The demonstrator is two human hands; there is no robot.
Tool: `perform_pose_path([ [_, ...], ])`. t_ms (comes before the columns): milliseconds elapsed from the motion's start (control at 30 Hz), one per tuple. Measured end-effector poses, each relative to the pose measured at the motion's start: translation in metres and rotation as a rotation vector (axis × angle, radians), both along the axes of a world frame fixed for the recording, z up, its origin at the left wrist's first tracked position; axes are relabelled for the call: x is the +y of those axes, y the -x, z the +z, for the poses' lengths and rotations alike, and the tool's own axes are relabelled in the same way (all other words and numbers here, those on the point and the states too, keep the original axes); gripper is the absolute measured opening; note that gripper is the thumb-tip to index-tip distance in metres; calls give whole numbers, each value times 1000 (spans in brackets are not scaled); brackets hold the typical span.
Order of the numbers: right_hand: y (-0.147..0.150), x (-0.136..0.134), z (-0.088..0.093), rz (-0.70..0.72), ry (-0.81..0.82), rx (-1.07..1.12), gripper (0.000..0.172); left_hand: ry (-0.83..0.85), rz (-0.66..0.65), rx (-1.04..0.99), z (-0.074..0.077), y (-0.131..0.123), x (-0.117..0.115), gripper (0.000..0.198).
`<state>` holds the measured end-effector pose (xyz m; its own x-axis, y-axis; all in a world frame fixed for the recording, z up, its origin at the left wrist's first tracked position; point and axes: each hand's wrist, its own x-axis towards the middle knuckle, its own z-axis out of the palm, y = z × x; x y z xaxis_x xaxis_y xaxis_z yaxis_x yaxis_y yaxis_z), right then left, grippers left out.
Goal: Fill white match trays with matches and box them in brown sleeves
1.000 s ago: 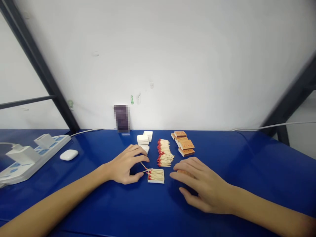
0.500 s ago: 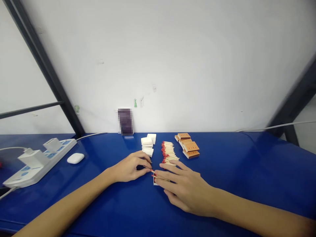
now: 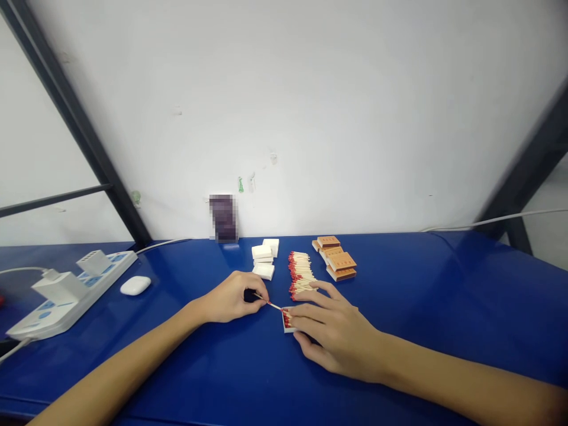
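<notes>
My left hand [image 3: 237, 299] has its thumb and index finger pinched on a thin matchstick [image 3: 274, 305], whose far end reaches the rim of a small white matchbox tray [image 3: 285, 329]. Red-headed matches [image 3: 286, 319] lie inside that tray. Over it rests my right hand [image 3: 332, 331], its fingertips on the top and its thumb at the near side; it covers most of the tray. Just beyond the right fingers is a long pile of loose matches [image 3: 303, 272], red heads to the left.
White trays [image 3: 264, 271] are stacked left of the pile, orange matchbox sleeves [image 3: 342, 261] to its right. Farther left are a white earphone case [image 3: 135, 285] and a power strip [image 3: 71, 310] with plugs. A pixelated dark object [image 3: 224, 219] leans on the wall.
The tray has shifted slightly right under my right hand, and more of its matches show. My left hand has drawn slightly away from the right fingers, still pinching a matchstick.
</notes>
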<state>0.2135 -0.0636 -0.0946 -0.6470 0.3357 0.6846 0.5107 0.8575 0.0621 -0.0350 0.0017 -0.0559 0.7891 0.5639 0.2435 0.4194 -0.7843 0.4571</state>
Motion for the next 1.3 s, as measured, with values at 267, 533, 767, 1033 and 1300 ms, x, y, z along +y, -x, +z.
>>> perform_pose_path([
  [267, 0, -1, 1, -18, 0, 13, 11, 2, 57, 0, 0, -3, -3, 11],
  [533, 1, -2, 4, -72, 18, -20, 17, -108, 74, 6, -6, -3, -4, 12],
  [767, 1, -2, 2, -48, 34, 1, 16, -108, 68, -67, -9, -3, -5, 12],
  [1033, 0, 0, 0, 19, 4, -37, 14, -82, 90, -238, -8, -14, -14, 7],
  [1300, 1, 0, 1, 6, 19, -38, 9, -117, 34, -230, -13, -19, -11, 10],
])
